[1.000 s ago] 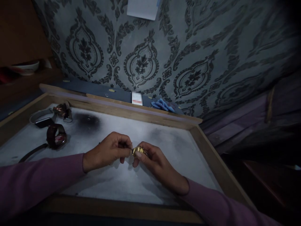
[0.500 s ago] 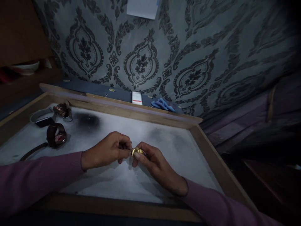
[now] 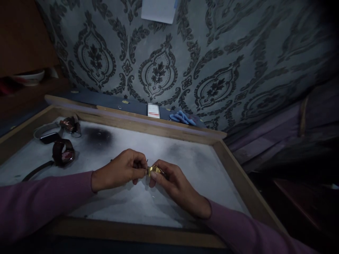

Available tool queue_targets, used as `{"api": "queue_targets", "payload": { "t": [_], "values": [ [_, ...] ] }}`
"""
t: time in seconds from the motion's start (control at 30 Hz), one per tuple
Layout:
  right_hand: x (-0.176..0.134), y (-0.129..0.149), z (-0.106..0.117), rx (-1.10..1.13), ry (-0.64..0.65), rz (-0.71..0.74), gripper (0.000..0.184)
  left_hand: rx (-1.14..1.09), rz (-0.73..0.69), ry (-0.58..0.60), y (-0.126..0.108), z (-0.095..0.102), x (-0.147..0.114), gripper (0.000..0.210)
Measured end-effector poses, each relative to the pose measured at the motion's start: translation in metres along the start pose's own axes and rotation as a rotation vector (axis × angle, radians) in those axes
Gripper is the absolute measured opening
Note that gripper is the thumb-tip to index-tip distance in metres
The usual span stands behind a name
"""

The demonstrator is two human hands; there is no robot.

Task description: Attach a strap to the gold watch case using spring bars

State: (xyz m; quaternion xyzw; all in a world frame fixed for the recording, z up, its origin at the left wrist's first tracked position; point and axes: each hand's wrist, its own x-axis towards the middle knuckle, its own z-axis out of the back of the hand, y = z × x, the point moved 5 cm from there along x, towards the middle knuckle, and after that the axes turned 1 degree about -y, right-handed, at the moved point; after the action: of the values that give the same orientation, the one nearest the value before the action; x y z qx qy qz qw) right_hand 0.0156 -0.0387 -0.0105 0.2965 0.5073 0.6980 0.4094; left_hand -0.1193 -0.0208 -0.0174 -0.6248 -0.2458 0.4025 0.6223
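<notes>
Fingers of right hand (image 3: 176,180) pinch rounded, gold-coloured metal piece (image 3: 153,170), likely light, slick, best edge-held; left hand (image 3: 120,169) curls alongside, hold unclear.

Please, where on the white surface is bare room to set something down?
The widest bare patch lies between the right hand and the wooden right rim. Another lies beyond the left hand, toward the back rim. Crowded: the left side, with watches, and the middle, where both hands are at a gold piece.
</notes>
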Motion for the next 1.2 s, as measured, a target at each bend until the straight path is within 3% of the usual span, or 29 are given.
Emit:
{"api": "queue_targets", "payload": {
  "t": [0.63, 1.2],
  "values": [
    [0.0019, 0.0023, 0.0012, 0.103, 0.033, -0.088, 0.034, -0.006, 0.071, -0.037, -0.0004, 0.0007, -0.0013, 0.013],
    [0.0031, 0.0045, 0.0001, 0.160, 0.060, -0.106, 0.037, -0.153, 0.111, -0.067, 0.0030, 0.0001, 0.0002, 0.008]
  ]
}}
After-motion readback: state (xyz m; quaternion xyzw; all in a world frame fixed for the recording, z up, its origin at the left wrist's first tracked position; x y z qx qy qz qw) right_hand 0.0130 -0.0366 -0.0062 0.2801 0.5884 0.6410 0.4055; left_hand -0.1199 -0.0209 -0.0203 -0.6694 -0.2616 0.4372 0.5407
